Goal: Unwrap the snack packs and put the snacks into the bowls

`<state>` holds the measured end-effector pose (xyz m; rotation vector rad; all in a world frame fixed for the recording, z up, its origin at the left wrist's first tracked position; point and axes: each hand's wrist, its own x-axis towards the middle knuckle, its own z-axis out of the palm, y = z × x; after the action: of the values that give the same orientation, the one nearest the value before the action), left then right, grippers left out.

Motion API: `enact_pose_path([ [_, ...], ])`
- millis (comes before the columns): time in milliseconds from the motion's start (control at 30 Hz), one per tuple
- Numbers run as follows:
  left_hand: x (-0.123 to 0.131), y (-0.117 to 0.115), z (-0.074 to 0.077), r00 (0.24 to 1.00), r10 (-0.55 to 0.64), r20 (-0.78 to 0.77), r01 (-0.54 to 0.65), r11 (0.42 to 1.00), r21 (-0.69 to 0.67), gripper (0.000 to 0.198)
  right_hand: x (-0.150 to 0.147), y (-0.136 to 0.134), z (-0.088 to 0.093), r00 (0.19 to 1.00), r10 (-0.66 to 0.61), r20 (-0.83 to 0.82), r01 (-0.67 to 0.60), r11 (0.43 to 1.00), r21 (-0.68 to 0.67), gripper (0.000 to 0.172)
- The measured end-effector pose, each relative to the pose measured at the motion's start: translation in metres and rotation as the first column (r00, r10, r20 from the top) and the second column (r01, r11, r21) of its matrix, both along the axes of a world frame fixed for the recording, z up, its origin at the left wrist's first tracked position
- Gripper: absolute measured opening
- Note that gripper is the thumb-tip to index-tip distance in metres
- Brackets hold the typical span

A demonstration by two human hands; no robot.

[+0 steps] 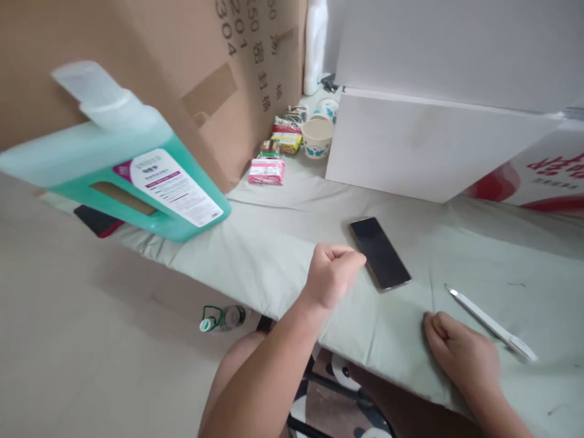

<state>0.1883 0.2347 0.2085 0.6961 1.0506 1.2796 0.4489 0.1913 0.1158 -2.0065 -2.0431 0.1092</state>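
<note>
My left hand (334,275) is closed in a fist, with the thumb lying along the top and nothing showing in it. It is slightly blurred and hovers beside the left edge of a smartphone (381,253), whose dark screen faces up. Resting on the cloth near the front edge, my right hand (463,353) has its fingers curled in, also with nothing visible in them. Just beyond it lies a slim white pen-like tool (490,322) with a small metal tip pointing toward the phone.
A large jug of green liquid (182,164) stands at the left before a cardboard box (205,79). Small wrapped packets (267,171) and paper cups (318,137) sit at the back. A white box (392,146) stands behind the phone. On the floor is a plastic bottle (232,317).
</note>
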Motion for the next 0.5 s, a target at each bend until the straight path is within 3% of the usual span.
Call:
enact_pose_path([
  [133, -0.019, 0.005, 0.007, 0.982, 0.152, 0.113, -0.144, 0.987, -0.073, 0.043, -0.006, -0.002, 0.004, 0.997, -0.013, 0.072, 0.018, 0.997, -0.072, 0.038],
  [267, -0.019, 0.005, -0.003, 0.957, 0.211, 0.201, -0.173, 0.966, -0.190, 0.042, 0.001, -0.002, 0.000, 0.997, 0.015, 0.073, -0.009, 0.996, -0.085, 0.037],
  [400, -0.019, 0.007, -0.010, 0.923, 0.166, 0.348, -0.079, 0.965, -0.251, 0.041, -0.004, 0.008, 0.005, 0.983, 0.183, -0.010, -0.182, 0.983, 0.039, 0.042],
  [500, -0.026, 0.015, -0.012, 0.870, 0.198, 0.451, -0.055, 0.949, -0.310, 0.041, -0.043, 0.037, 0.028, 0.925, 0.375, -0.053, -0.363, 0.918, 0.160, 0.045],
])
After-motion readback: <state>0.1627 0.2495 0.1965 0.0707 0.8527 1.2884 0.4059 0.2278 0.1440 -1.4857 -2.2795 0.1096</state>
